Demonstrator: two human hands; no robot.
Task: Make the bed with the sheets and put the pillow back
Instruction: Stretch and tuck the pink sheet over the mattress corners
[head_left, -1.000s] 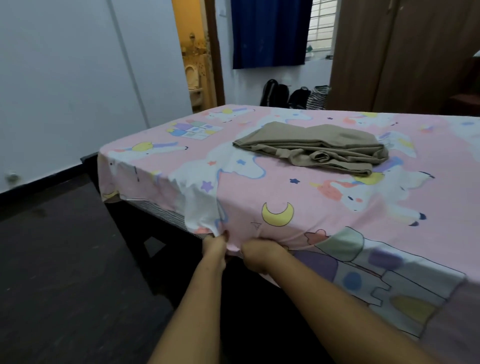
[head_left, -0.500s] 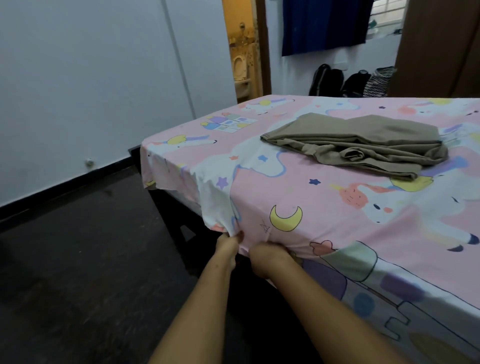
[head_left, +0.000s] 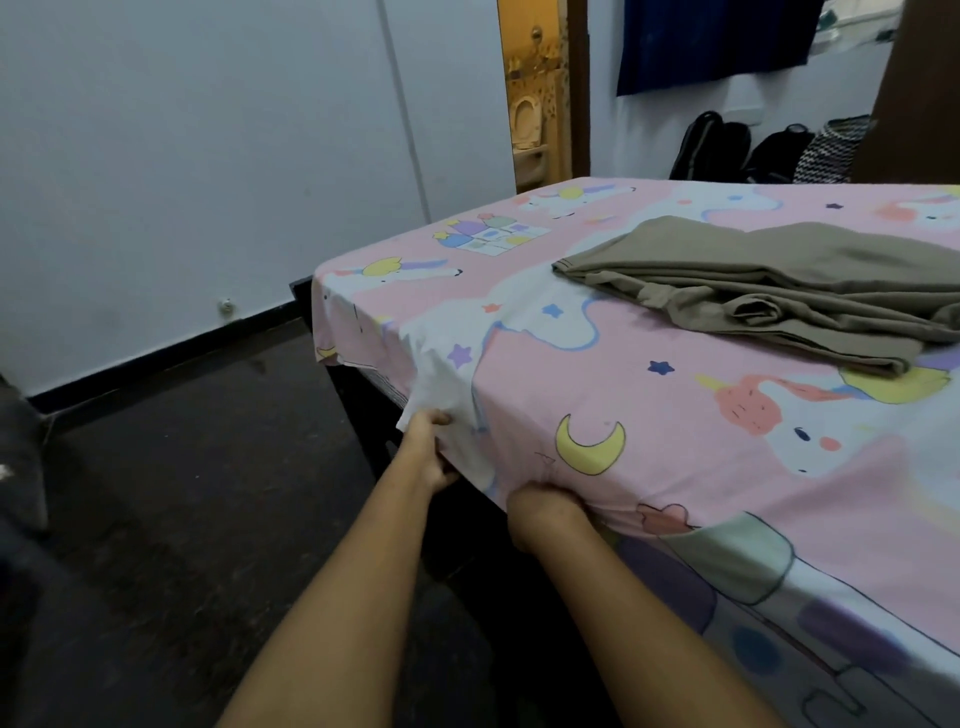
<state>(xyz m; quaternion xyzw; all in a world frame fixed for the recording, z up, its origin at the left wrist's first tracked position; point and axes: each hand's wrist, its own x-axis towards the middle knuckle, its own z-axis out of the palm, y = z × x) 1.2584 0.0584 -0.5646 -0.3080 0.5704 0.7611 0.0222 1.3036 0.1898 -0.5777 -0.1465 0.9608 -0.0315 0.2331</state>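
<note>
A pink bedsheet (head_left: 623, 374) printed with unicorns, moons and castles covers the mattress of a dark-framed bed (head_left: 363, 395). My left hand (head_left: 428, 449) grips a loose white fold of the sheet hanging at the bed's near side edge. Just to its right, my right hand (head_left: 540, 512) is curled over the sheet's edge, its fingers hidden under the mattress side. A folded olive-brown sheet (head_left: 769, 291) lies on top of the bed further back. No pillow is in view.
A dark floor (head_left: 171, 467) lies left of the bed, bounded by a pale wall (head_left: 208, 156). An open doorway (head_left: 535, 93) shows behind. Black bags (head_left: 711, 143) and a patterned basket (head_left: 836, 148) stand by the far wall. A dark object (head_left: 18, 457) sits at the left edge.
The view has swung left and closer to the bed. My left hand has moved left along the edge, away from the right hand, taking hold of the hanging white fold.
</note>
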